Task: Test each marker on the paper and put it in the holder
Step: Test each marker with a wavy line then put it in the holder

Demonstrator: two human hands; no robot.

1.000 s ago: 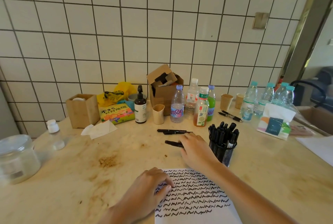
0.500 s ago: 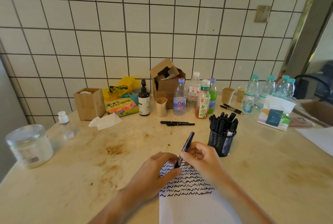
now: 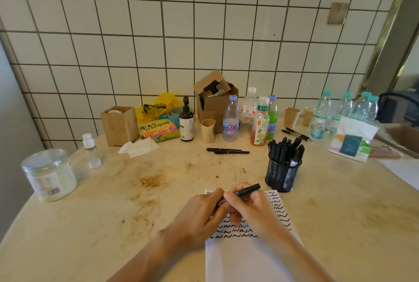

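A black marker (image 3: 248,190) lies nearly level above the paper, gripped by both hands. My left hand (image 3: 201,213) pinches its left end and my right hand (image 3: 249,209) wraps around its middle. Whether its cap is on is hidden by my fingers. The white paper (image 3: 244,256) under my hands carries several rows of black squiggles. The black mesh holder (image 3: 283,175), packed with several black markers, stands just right of my right hand. Two more black markers (image 3: 227,151) lie side by side on the table farther back.
A row of bottles (image 3: 231,120) and a cardboard box (image 3: 215,100) stand behind the loose markers. Paper cups (image 3: 292,117), two pens (image 3: 297,134), a tissue pack (image 3: 351,143), a wooden box (image 3: 120,125) and a plastic jar (image 3: 51,175) ring the round table (image 3: 113,213).
My right hand picked a marker off the table and brought it back over the paper. My left hand left the paper and closed on the marker's end; the marker tipped from upright to nearly level.
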